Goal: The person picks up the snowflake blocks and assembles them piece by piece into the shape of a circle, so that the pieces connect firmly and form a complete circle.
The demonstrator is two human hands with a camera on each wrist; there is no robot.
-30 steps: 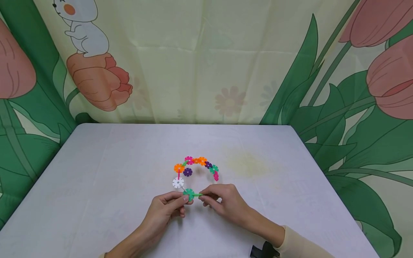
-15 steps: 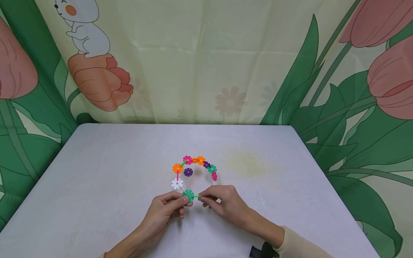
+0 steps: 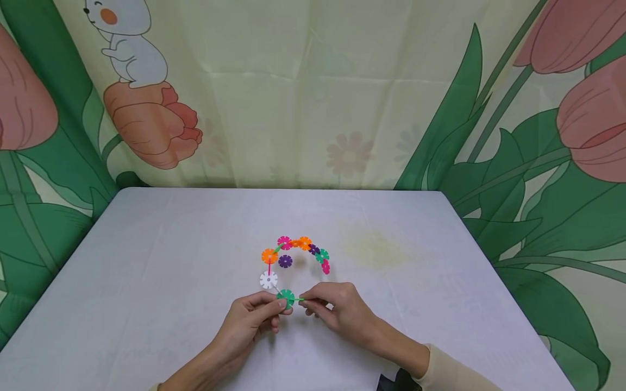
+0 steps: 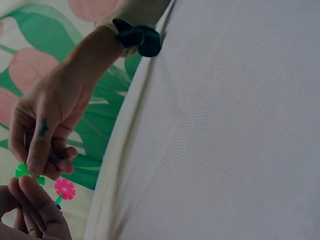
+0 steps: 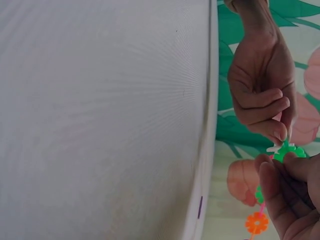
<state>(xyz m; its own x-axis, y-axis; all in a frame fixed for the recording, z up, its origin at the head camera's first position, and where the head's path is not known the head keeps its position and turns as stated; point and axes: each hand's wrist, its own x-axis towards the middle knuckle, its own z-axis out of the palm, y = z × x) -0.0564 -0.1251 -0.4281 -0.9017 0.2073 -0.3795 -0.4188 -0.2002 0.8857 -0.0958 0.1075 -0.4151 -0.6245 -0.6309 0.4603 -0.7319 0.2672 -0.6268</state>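
In the head view my left hand pinches a teal-green snowflake disc between thumb and fingers. My right hand pinches a light-green snowflake disc, seen edge-on and meeting the teal one's right side. From the teal disc a linked chain arcs away: a white disc, an orange disc, a pink disc, then more, down to a pink end disc. The left wrist view shows the light-green disc at the right fingertips; how deep the slots engage is hidden.
A purple disc lies inside the arc. The white-covered table surrounds the hands. A black strap-like object is at the right forearm. A printed curtain hangs behind the far edge.
My right hand has come slightly closer to the left, so less of the light-green disc shows between them. The chain has shifted slightly left, and my left hand keeps its pinch.
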